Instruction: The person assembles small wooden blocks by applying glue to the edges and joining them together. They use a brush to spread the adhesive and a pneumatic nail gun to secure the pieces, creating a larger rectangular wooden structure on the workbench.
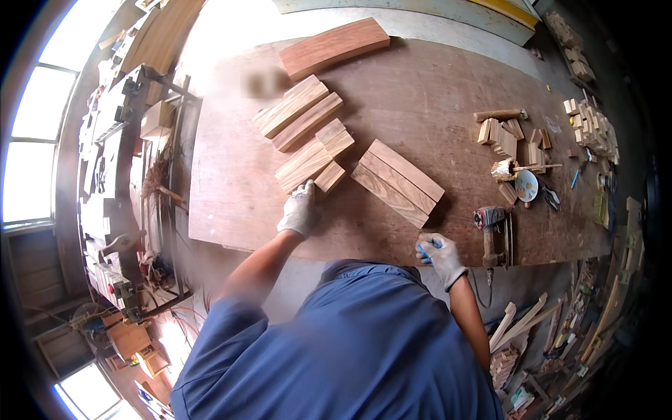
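Note:
My left hand [299,211], in a pale work glove, has its fingers closed at the near end of a wooden block [302,166] with striped grain. A shorter block [329,178] lies right beside those fingers, and another [334,138] adjoins at the far end. My right hand [442,259], also gloved, is curled near the table's front edge around something small and blue [422,250], whose kind I cannot make out. Between the hands, farther in, lies a pair of grained blocks [399,183] side by side. Two more blocks [297,112] lie beyond the left group.
On the brown worktable [231,182], a reddish beam [336,47] lies at the far side. A pneumatic nailer [492,227] stands right of my right hand. Small offcuts [500,136], a white dish [526,186] and pliers [551,197] sit farther right. Cluttered shelving [115,168] stands left.

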Tool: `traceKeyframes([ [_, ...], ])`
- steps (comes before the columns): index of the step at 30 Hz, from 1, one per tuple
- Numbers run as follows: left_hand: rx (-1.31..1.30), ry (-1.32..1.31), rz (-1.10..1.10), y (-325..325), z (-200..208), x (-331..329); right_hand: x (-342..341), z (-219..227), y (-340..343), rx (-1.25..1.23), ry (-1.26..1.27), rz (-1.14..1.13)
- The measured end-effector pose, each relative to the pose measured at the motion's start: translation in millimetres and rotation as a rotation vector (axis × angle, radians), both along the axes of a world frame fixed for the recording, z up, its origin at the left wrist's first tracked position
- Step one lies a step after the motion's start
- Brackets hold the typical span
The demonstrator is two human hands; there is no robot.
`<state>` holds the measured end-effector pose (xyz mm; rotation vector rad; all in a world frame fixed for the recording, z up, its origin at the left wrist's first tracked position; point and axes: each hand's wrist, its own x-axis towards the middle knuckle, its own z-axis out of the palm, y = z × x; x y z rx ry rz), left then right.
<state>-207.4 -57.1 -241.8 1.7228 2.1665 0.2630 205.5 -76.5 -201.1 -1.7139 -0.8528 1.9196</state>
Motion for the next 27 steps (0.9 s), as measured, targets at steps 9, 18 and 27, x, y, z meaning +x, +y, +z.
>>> traceKeyframes([
  [9, 0.202, 0.223, -0.18, 17, 22, 31, -1, 5, 0, 0.029, -0.073, 0.011],
  [18, 0.0, -0.15, -0.1, 53, 6, 103, -9, -29, 14, 0.193, -0.455, 0.147],
  [27, -0.009, -0.211, 0.047, 63, 10, 113, -4, -47, 5, 0.166, -0.296, 0.112],
])
